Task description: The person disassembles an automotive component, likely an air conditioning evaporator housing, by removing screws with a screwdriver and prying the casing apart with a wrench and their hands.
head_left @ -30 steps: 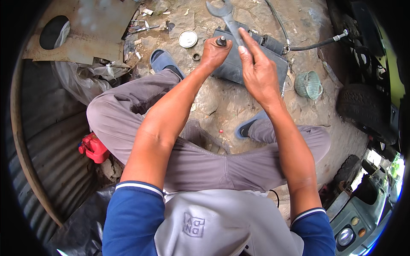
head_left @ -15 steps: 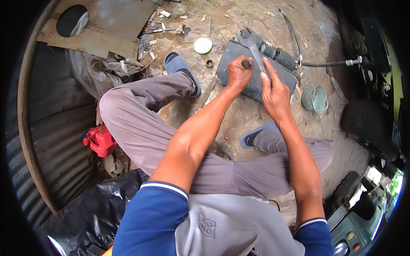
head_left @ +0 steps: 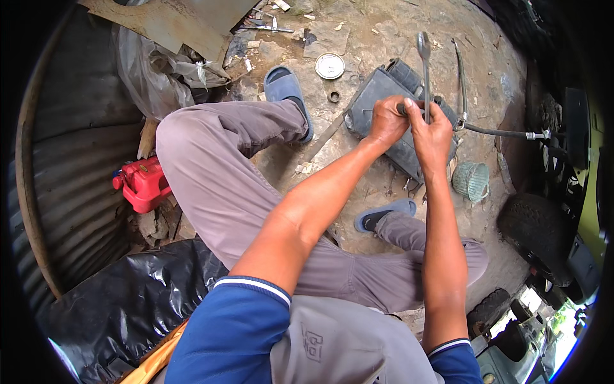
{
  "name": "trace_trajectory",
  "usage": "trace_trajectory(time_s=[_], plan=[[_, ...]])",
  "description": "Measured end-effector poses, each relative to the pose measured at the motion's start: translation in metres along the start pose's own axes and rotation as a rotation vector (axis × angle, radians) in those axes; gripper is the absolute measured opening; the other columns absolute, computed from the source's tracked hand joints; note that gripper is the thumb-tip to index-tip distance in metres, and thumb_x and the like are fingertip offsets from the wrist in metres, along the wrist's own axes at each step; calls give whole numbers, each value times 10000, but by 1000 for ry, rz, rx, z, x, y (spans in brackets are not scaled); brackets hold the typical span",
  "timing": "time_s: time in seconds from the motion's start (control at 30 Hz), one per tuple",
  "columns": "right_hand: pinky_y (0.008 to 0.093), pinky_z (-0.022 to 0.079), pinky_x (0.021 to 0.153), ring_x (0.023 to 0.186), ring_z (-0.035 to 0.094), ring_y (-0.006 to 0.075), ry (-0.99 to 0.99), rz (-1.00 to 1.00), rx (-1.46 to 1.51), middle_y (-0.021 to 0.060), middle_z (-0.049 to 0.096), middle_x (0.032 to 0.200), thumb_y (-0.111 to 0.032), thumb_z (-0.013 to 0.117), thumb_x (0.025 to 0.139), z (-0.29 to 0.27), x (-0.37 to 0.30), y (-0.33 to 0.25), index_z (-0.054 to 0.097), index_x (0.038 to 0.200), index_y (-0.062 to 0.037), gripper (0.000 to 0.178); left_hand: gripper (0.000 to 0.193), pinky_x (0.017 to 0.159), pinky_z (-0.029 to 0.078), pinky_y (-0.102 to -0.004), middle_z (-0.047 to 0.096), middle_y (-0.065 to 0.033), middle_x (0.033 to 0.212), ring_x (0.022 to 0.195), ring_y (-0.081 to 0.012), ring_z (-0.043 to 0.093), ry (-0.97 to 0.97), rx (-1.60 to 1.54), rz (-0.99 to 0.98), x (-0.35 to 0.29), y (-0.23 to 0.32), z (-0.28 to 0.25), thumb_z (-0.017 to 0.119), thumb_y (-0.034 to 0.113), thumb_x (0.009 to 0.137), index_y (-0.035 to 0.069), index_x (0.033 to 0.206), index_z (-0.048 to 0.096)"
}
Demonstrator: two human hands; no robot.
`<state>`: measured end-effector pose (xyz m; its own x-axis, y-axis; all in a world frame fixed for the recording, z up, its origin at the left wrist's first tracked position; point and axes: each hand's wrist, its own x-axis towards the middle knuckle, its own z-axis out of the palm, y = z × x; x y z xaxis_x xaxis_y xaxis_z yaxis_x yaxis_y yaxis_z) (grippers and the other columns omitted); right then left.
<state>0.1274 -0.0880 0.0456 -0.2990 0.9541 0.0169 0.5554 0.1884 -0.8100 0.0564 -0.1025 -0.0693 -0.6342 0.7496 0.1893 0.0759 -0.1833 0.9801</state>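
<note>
In front of me, both hands meet over a black box-like plastic part on the ground. My left hand is closed round a dark, rod-like piece with a round end; most of it is hidden by my fingers. Close against it, my right hand grips a metal wrench, which stands up from the fingers with its head pointing away from me. Whether the wrench touches the dark piece is hard to see. Behind my right hand, dark ribbed cylindrical parts show only partly.
To the right lie a black hose with metal fittings and a green mesh basket. A round white lid and a small metal ring are beyond my left foot. A red jerrycan stands left, a tyre right.
My hands have come together, and the right one has turned the wrench so its head points straight away, seen more edge-on. The view has shifted slightly.
</note>
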Motion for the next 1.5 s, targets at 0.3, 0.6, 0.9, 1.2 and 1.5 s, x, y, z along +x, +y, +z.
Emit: trace_trajectory(time_s=[0.3,0.6,0.9,1.2,1.5], plan=[[278,401,542,624,451,55,-164,50,23,-1,552,633,-248,756,918,-1,22,5,676,859,13,279,307,766,521,-410,728,-152,1009,934,-250,695,-371,273,-55,30,21,-25,779,202,786,22,994,641],[281,422,581,643,484,80,-282,17,-35,19,571,660,-291,747,921,6,32,-12,707,938,18,312,302,777,537,-426,733,-219,930,880,-316,721,-690,306,-294,61,28,-47,690,290,813,24,951,723],[236,309,521,600,393,31,-168,156,-73,-46,474,662,-234,577,1049,-37,-41,-29,627,1132,33,284,255,652,515,-457,652,-218,737,766,-437,655,-265,196,-48,14,25,-30,665,242,870,12,761,666],[237,279,515,602,368,19,-88,171,-109,-55,467,664,-236,593,1044,-10,-77,-9,627,1112,4,252,199,681,544,-441,681,-224,811,796,-409,687,-184,147,-159,18,22,-34,701,220,832,23,799,705],[273,390,545,618,457,79,41,-42,-150,-6,508,638,-255,608,1032,-2,-68,-27,633,1136,19,293,255,607,514,-432,654,-207,724,693,-416,662,-74,190,-52,17,13,-26,671,205,900,-1,752,648]])
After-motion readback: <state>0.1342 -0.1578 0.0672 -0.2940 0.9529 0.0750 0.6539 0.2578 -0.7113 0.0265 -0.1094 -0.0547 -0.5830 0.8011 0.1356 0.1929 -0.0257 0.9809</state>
